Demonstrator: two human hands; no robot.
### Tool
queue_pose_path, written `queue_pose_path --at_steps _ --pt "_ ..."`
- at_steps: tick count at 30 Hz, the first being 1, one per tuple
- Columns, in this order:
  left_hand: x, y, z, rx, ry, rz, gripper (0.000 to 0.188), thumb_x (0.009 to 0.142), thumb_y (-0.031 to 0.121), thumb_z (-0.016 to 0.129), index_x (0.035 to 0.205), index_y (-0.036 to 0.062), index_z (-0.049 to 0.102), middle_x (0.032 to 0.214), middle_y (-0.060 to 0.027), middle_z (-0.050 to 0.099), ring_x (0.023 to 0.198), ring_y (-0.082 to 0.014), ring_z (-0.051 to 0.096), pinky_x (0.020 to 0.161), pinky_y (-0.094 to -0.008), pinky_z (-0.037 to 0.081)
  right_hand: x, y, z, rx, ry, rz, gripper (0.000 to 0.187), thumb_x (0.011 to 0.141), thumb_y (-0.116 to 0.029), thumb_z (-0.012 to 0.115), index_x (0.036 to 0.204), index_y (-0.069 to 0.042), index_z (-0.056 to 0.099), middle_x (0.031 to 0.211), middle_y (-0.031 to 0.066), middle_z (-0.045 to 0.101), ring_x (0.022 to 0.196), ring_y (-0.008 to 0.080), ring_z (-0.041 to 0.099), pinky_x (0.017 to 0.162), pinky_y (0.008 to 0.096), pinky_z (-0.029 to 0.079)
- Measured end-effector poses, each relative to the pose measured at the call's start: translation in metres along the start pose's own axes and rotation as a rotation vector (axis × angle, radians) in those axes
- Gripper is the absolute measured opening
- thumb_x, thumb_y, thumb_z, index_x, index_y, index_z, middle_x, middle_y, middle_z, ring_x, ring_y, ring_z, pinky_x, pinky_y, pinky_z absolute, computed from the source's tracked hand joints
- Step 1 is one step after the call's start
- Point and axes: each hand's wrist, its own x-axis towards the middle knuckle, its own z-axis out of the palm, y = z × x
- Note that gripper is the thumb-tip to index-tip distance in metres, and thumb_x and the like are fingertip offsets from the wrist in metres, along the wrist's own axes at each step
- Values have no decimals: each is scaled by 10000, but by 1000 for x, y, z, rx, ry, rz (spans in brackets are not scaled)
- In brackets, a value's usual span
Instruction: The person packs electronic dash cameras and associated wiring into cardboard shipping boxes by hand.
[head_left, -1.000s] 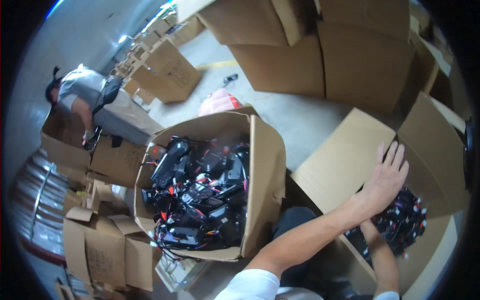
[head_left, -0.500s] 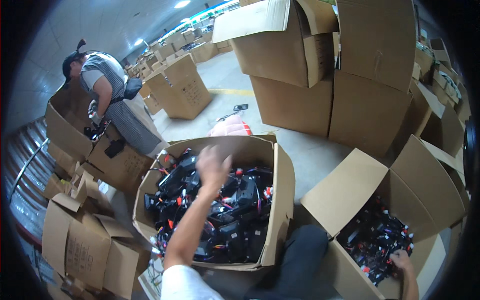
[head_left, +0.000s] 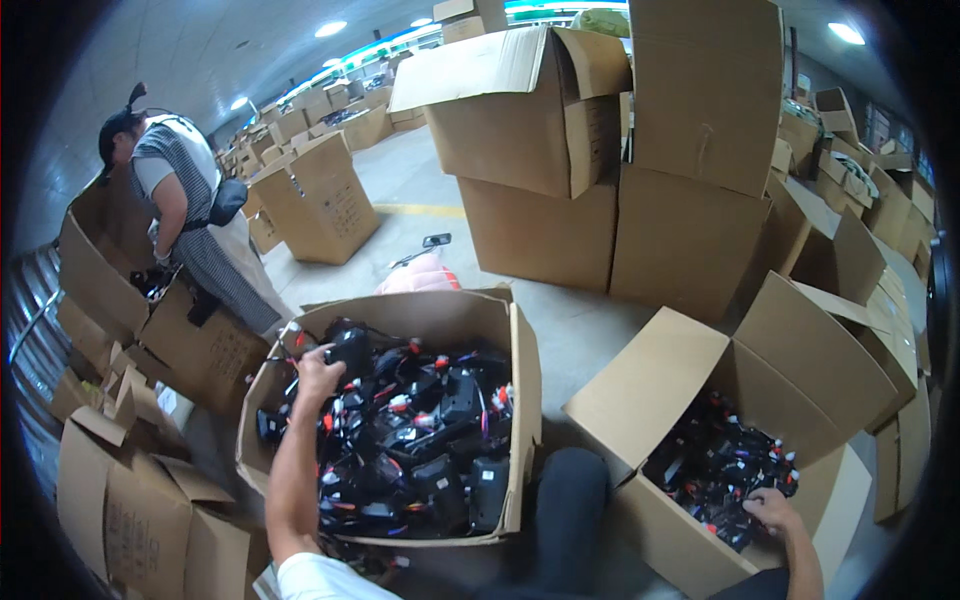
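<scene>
At the far left of a cardboard box in front of me, my left hand is closed on a black plastic unit. Beneath it lies a heap of similar black units with coloured wires and red and white plugs. To my right, my right hand reaches into a second open cardboard box. Its fingers are bent together among the smaller wired black parts there; whatever they hold is hidden.
My dark trouser leg is between the two boxes. Beyond stand large stacked cartons. A co-worker bends over another box at the left. Opened cartons crowd the near left. A pink bundle lies behind the front box.
My left hand, blurred above the heap before, has moved left within the box and now grips a black unit. The right hand stays in its box. The whole view has shifted slightly.
</scene>
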Motion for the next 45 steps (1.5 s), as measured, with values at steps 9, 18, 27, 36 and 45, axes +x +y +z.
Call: queue_pose_path --at_steps 9,18,27,36,45 --pt "-108 208 -110 -539 -15 170 413 1008 -52 765 1417 -86 804 1120 -65 856 912 -114 792 814 -292 652 -70 -316 -8 403 60 -542 401 1136 -220 807 1423 58 772 1220 139 858 1144 195 800 1037 368 642" --pt "-252 238 -53 -5 -231 447 450 989 163 883 1415 34 817 1090 -255 858 928 -429 856 833 -502 683 -75 -600 185 615 -578 -1062 1245 938 -425 1041 1820 65 312 1752 318 539 1654 409 543 1344 475 457" --pt "-47 -38 -87 339 334 223 471 1014 288 906 1316 -50 781 1307 -264 833 1215 -409 808 1042 -550 627 -79 -595 273 -186 -148 -1425 623 1064 -403 873 1501 20 735 1564 244 711 1492 431 656 1276 537 517" --pt "-29 -69 -59 -318 -74 -314 305 959 134 980 1188 -29 862 1067 -81 873 907 -161 805 847 -361 654 -68 -594 263 301 -419 -1116 615 1085 -307 914 1564 18 707 1528 202 755 1436 325 732 1249 457 579" --pt "-140 233 -70 -694 -474 133 423 1101 155 880 1427 -85 759 1220 -65 844 1085 -127 780 1011 -327 653 -105 -640 211 1147 -665 -820 755 1073 -336 943 1638 33 605 1529 197 739 1389 274 742 1182 451 636"
